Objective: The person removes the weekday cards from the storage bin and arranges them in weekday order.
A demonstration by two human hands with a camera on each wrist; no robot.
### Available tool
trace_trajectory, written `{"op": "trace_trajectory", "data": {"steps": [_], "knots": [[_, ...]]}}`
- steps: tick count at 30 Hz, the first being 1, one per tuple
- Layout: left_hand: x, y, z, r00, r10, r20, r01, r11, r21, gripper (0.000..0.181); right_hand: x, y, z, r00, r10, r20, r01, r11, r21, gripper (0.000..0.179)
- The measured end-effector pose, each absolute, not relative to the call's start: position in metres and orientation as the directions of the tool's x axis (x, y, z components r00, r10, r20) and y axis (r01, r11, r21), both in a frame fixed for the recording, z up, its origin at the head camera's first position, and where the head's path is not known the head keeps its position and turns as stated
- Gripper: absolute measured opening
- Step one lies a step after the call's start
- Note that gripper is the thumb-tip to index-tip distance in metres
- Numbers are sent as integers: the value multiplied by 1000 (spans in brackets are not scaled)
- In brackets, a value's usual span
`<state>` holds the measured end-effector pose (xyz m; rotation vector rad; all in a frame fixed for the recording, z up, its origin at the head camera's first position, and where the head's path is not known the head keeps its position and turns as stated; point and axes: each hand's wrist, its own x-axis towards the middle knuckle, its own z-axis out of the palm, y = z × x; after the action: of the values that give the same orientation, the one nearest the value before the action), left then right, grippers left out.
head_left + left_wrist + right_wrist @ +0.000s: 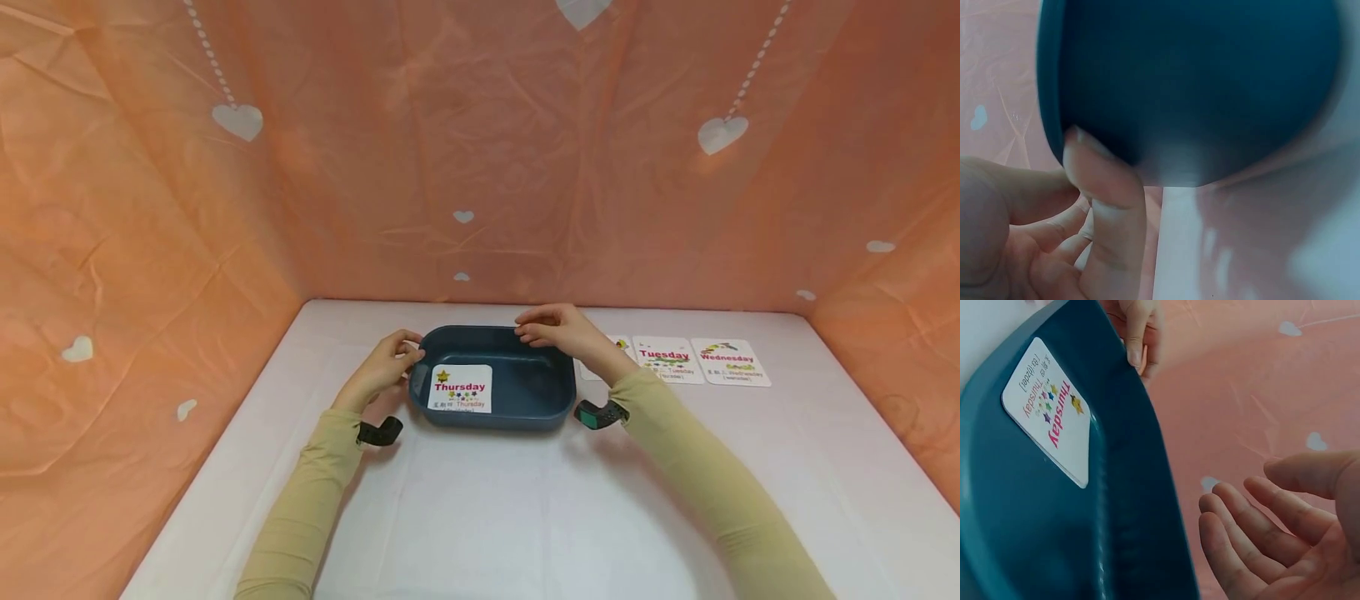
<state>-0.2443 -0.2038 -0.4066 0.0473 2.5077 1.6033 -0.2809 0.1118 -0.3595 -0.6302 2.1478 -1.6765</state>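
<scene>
A dark blue oblong plastic box (528, 387) lies on the white table with its inside showing. Inside it at the left rests a white card printed "Thursday" (461, 388); its thick edge in the right wrist view suggests a small stack (1054, 419). My left hand (378, 368) pinches the box's left end, the thumb (1110, 181) against the wall in the left wrist view. Over the far right rim hovers my right hand (573, 337), fingers loosely bent. The right wrist view shows that hand (1285, 531) holding nothing, beside the box wall.
To the right of the box lie a "Tuesday" card (667, 360), a "Wednesday" card (729, 362) and another card (621, 342) partly hidden by my right arm. Orange cloth (480, 167) with white hearts encloses the table at the back and sides.
</scene>
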Motion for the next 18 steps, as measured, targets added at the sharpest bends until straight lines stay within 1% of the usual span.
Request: {"op": "trace_trajectory", "data": {"steps": [7, 18], "knots": [[-244, -203, -404, -984, 113, -138, -80, 414, 907, 32, -289, 90, -370, -822, -565, -68, -69, 217, -974, 37], [-243, -203, -404, -982, 118, -150, -90, 406, 910, 32, -299, 67, -378, -798, -574, -181, 9, 290, -957, 37]]}}
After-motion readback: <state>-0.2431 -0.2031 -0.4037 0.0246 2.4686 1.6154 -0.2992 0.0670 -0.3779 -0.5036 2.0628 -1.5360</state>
